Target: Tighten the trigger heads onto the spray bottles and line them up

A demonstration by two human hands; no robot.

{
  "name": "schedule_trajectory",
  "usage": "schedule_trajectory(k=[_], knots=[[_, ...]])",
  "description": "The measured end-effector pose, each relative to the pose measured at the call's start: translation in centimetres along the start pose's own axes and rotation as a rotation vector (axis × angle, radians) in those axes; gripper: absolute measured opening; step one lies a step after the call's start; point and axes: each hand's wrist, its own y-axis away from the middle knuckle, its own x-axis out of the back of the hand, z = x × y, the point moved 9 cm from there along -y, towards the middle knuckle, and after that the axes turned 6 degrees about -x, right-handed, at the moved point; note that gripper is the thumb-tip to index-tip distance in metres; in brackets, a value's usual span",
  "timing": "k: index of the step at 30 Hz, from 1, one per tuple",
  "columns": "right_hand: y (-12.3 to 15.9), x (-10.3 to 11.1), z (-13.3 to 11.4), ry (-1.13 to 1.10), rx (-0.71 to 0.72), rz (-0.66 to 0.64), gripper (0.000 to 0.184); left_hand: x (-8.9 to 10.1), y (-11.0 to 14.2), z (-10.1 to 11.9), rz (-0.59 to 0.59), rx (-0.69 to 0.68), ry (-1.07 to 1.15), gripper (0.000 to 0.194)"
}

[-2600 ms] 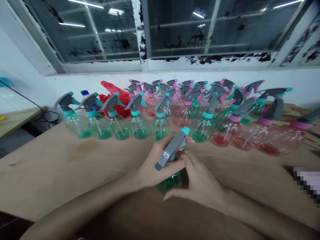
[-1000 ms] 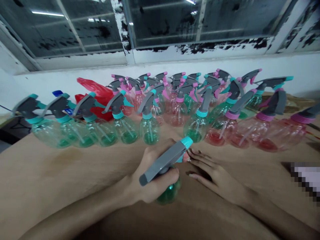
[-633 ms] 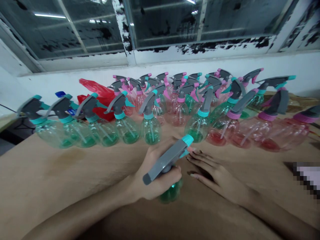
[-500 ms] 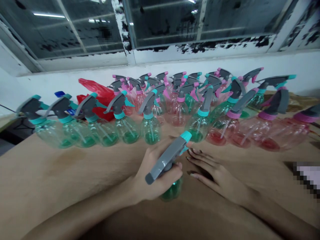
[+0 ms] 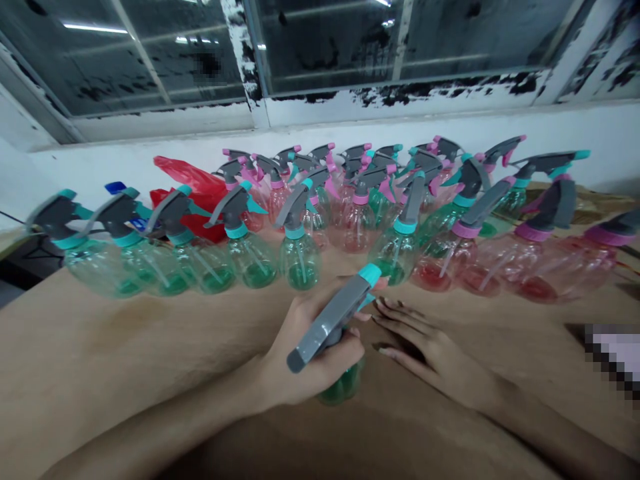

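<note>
My left hand (image 5: 313, 363) is wrapped round the neck of a green spray bottle (image 5: 345, 387) with a grey head and turquoise nozzle. That bottle stands near the front of the table, its nozzle pointing away and to the right; the hand hides most of its neck. Just right of it, my right hand (image 5: 425, 343) lies on the tabletop with its fingers stretched out, holding nothing. Beyond both hands stands a row of spray bottles, among them a green one (image 5: 300, 263) and a pink one (image 5: 440, 267).
Several more pink and green bottles crowd behind the front row, near the white wall (image 5: 190, 143). A red plastic bag (image 5: 193, 187) lies at the back left. On the wooden table (image 5: 165, 353), a blurred-out flat object (image 5: 617, 357) sits at the right edge. Windows rise above.
Almost everything stays in place. The view has shifted very slightly, and the held bottle's head appears a few pixels further left.
</note>
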Motion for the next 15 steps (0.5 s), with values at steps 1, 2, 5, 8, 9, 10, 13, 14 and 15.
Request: schedule_trajectory(k=[1,2,5,8,9,10,13,14,15], knots=[[-0.01,0.07,-0.03,-0.010,0.003,0.003,0.048,-0.02,-0.02,0.02,-0.003,0.002,0.010,0.052],[-0.02,0.16,-0.05,-0.024,0.004,0.007,0.048,-0.06,-0.02,-0.02,-0.008,0.010,0.014,0.052],[-0.05,0.31,-0.03,-0.054,-0.001,0.016,0.048,-0.19,0.01,-0.38,-0.027,0.045,0.004,0.050],[-0.05,0.19,0.01,-0.047,-0.002,0.012,0.048,-0.32,-0.05,-0.38,-0.046,0.015,0.000,0.053],[-0.05,0.12,0.04,-0.041,-0.001,0.011,0.048,-0.35,-0.09,-0.24,-0.050,-0.015,0.001,0.055],[-0.04,0.05,0.07,-0.037,0.000,0.008,0.048,-0.39,-0.13,-0.12,-0.055,-0.045,0.003,0.057],[-0.04,-0.11,0.16,-0.032,-0.004,-0.004,0.048,-0.64,-0.18,-0.48,-0.079,-0.053,0.000,0.058],[-0.04,-0.10,0.16,-0.031,-0.006,-0.005,0.048,-0.70,-0.20,-0.74,-0.083,-0.033,-0.001,0.057],[-0.04,-0.03,0.15,-0.030,-0.009,-0.002,0.047,-0.76,-0.24,-0.90,-0.088,-0.017,-0.002,0.056]])
